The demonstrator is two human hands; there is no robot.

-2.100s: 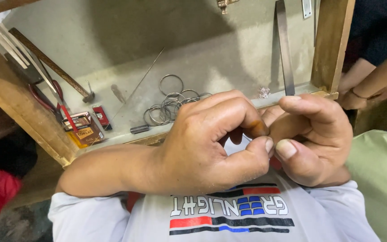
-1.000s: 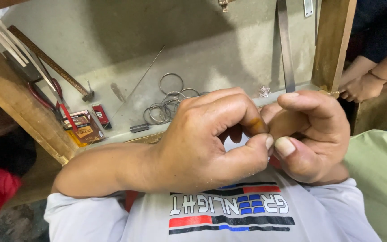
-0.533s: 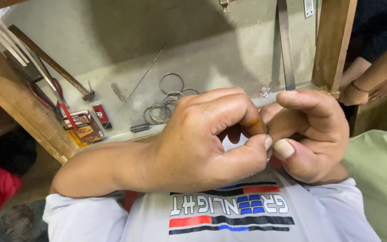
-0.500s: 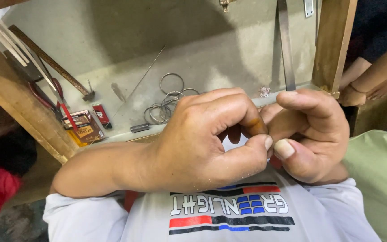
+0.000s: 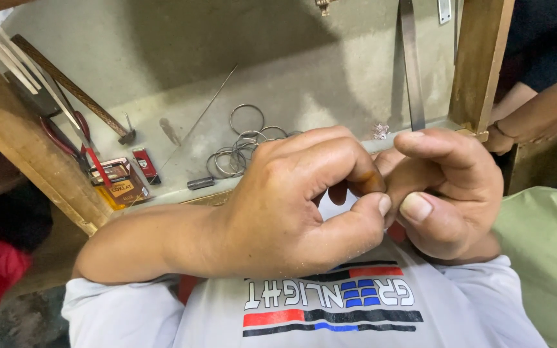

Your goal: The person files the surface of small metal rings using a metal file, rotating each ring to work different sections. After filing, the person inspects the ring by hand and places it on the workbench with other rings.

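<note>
I see my left hand (image 5: 278, 206) curled tight, thumb tip pressed against the thumb of my right hand (image 5: 446, 187), which is also curled; both pinch something between the fingertips that I cannot make out. They meet near me, above my white printed shirt (image 5: 330, 309). Beyond them on the grey, rough worktop (image 5: 330, 84) lies a tangle of thin metal rings (image 5: 240, 145), a small coiled spring (image 5: 200, 183) to their left, then a small red packet (image 5: 144, 164) and a yellow-and-brown box (image 5: 120, 187). Red-handled pliers (image 5: 66, 138) lean far left.
</note>
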